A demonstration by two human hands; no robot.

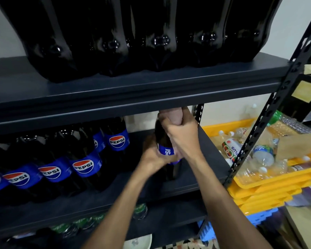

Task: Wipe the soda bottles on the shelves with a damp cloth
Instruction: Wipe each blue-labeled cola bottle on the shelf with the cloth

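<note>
A dark Pepsi bottle point(166, 141) with a blue label stands upright on the middle shelf point(210, 169), apart from the row to its left. My left hand point(153, 155) grips it around the label. My right hand point(182, 132) holds a pinkish cloth point(172, 116) wrapped over the bottle's top, just under the shelf above. The cap is hidden by the cloth. Several more Pepsi bottles point(84, 162) stand in a row on the left of the same shelf.
Large dark bottles point(151, 36) fill the upper shelf point(133, 90). Green-capped bottles point(140, 211) sit on the shelf below. To the right, beyond the perforated black upright point(258, 126), stacked yellow trays point(269, 187) hold several plastic bottles.
</note>
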